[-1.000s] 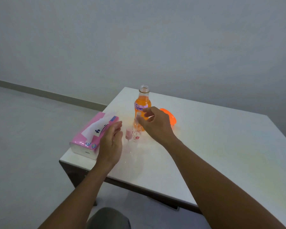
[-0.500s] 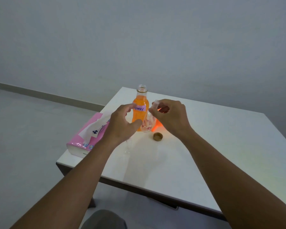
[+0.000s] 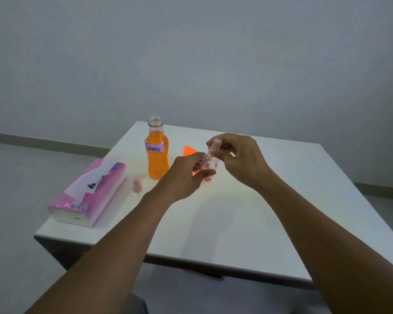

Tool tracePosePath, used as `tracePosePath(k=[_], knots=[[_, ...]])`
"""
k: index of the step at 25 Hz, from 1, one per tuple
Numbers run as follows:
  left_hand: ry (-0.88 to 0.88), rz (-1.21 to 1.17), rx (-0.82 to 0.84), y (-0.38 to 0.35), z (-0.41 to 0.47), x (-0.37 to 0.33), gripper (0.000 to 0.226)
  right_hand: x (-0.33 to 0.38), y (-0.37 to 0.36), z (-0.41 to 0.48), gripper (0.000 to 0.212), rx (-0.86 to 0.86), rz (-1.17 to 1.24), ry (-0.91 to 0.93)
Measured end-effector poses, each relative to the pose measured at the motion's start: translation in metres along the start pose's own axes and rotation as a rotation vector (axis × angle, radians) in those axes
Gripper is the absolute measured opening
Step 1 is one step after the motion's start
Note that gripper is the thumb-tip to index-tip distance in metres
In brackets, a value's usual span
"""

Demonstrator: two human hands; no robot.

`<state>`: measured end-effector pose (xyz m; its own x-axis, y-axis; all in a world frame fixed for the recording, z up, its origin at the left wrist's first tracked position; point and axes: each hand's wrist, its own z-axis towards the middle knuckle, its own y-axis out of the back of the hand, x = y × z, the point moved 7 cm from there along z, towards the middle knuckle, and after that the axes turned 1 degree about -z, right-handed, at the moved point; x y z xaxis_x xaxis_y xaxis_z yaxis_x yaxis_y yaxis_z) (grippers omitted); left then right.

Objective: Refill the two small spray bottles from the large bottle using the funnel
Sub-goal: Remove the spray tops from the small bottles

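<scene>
- White table (image 3: 236, 223): big bottle (image 3: 157, 159) sitting uncapped nr far edge, funnel (image 3: 188, 150) idle.
- I'm gripping small spray bottle (image 3: 211, 165) w/ L hand (image 3: 184, 175), R hand (image 3: 241, 157) pinching its top (image 3: 216, 143).
- Nothing's looking refilled yet.

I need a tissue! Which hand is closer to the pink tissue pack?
Left. The left hand is to the right of the tissue pack; the right hand is even farther right.

Bare table (image 3: 270, 223) right of hands
</scene>
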<state>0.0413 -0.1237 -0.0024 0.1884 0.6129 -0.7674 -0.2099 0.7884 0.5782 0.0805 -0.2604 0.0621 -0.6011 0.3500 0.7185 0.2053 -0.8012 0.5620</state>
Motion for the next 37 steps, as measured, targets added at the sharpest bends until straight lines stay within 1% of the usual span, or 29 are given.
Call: tracePosePath(k=[1, 2, 4, 5, 6, 8, 9, 10, 12, 17, 18, 21, 23, 24, 26, 28, 31, 33, 35, 37], knots=[[0.016, 0.001, 0.027, -0.008, -0.002, 0.002, 0.031, -0.009, 0.001, -0.005, 0.010, 0.055, 0.071, -0.035], [0.032, 0.003, 0.046, -0.015, -0.005, 0.004, 0.029, -0.018, 0.002, -0.010, 0.020, 0.109, 0.141, -0.083], [0.061, 0.001, 0.062, -0.026, -0.009, 0.008, 0.027, -0.035, 0.004, -0.021, 0.054, 0.158, 0.208, -0.180], [0.071, 0.002, 0.064, -0.029, -0.010, 0.009, 0.028, -0.041, 0.004, -0.025, 0.061, 0.140, 0.183, -0.211], [0.077, 0.002, 0.065, -0.033, -0.012, 0.010, 0.029, -0.045, 0.004, -0.029, 0.056, 0.103, 0.137, -0.216], [0.090, -0.003, 0.068, -0.040, -0.014, 0.010, 0.029, -0.052, 0.004, -0.031, 0.026, 0.012, 0.043, -0.214], [0.097, -0.005, 0.071, -0.043, -0.014, 0.011, 0.027, -0.056, 0.004, -0.032, 0.012, -0.019, 0.035, -0.230], [0.103, -0.003, 0.074, -0.046, -0.015, 0.013, 0.024, -0.061, 0.003, -0.034, 0.002, -0.027, 0.063, -0.250], [0.107, 0.014, 0.082, -0.049, -0.016, 0.017, 0.021, -0.069, 0.002, -0.039, 0.011, -0.043, 0.122, -0.279], [0.125, 0.085, 0.103, -0.054, -0.016, 0.023, 0.031, -0.069, 0.016, -0.042, 0.032, -0.135, 0.268, -0.253], [0.130, 0.105, 0.112, -0.056, -0.016, 0.024, 0.032, -0.068, 0.018, -0.040, 0.033, -0.133, 0.242, -0.239], [0.131, 0.135, 0.126, -0.058, -0.016, 0.022, 0.034, -0.059, 0.018, -0.033, 0.024, -0.068, 0.055, -0.155], [0.125, 0.134, 0.118, -0.058, -0.014, 0.021, 0.035, -0.053, 0.016, -0.032, 0.026, -0.034, -0.050, -0.095], [0.129, 0.126, 0.113, -0.058, -0.014, 0.021, 0.035, -0.052, 0.016, -0.032, 0.028, -0.031, -0.066, -0.073], [0.135, 0.102, 0.101, -0.059, -0.014, 0.022, 0.035, -0.051, 0.015, -0.035, 0.032, -0.038, -0.026, -0.052], [0.138, 0.076, 0.079, -0.061, -0.015, 0.023, 0.033, -0.055, 0.011, -0.041, 0.035, -0.069, 0.064, -0.071], [0.148, 0.082, 0.053, -0.065, -0.015, 0.021, 0.033, -0.058, 0.006, -0.053, 0.034, -0.163, 0.134, -0.062], [0.149, 0.095, 0.040, -0.066, -0.016, 0.020, 0.034, -0.060, 0.005, -0.054, 0.032, -0.181, 0.145, -0.059], [0.149, 0.112, 0.034, -0.066, -0.016, 0.018, 0.037, -0.062, 0.004, -0.053, 0.036, -0.178, 0.188, -0.108], [0.145, 0.129, 0.022, -0.066, -0.015, 0.015, 0.038, -0.063, 0.003, -0.053, 0.040, -0.209, 0.213, -0.150]])
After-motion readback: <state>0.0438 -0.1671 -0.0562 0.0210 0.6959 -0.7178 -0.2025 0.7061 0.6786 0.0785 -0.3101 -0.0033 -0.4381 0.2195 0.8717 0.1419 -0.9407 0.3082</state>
